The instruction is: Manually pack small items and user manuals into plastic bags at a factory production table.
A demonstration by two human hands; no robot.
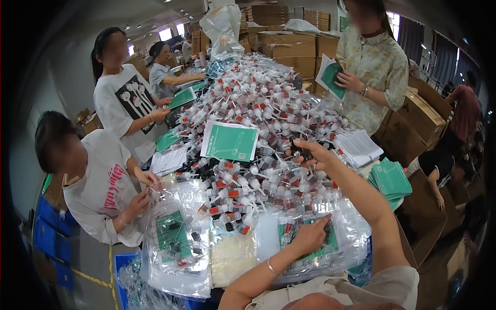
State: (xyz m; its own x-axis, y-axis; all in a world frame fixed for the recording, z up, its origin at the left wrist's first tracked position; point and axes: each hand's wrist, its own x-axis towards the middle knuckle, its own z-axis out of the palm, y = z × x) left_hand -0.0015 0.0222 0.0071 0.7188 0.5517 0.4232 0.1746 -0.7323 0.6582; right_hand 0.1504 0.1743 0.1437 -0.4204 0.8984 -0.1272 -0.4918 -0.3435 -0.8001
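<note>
My left hand (310,238), with a bangle at the wrist, lies on a clear plastic bag (351,235), fingers stretched out and empty. Beneath it a green booklet (326,247) and small dark parts show through the film. Out over the heap, my right hand (319,156) is open, fingers apart and curved above small bottles (279,178) and dark pieces. These bottles are see-through, with white nozzle caps and red labels. A green and white booklet (230,142) rests on the heap, left of my right hand. Another filled bag (173,237) lies at the table's left.
Several people stand around the table; one at the left (93,181) handles a bag's edge. Stacks of green booklets (390,178) and white leaflets (359,149) sit at the right. A blue crate (122,263) with bags stands below the front edge. Cardboard boxes (287,46) rise behind.
</note>
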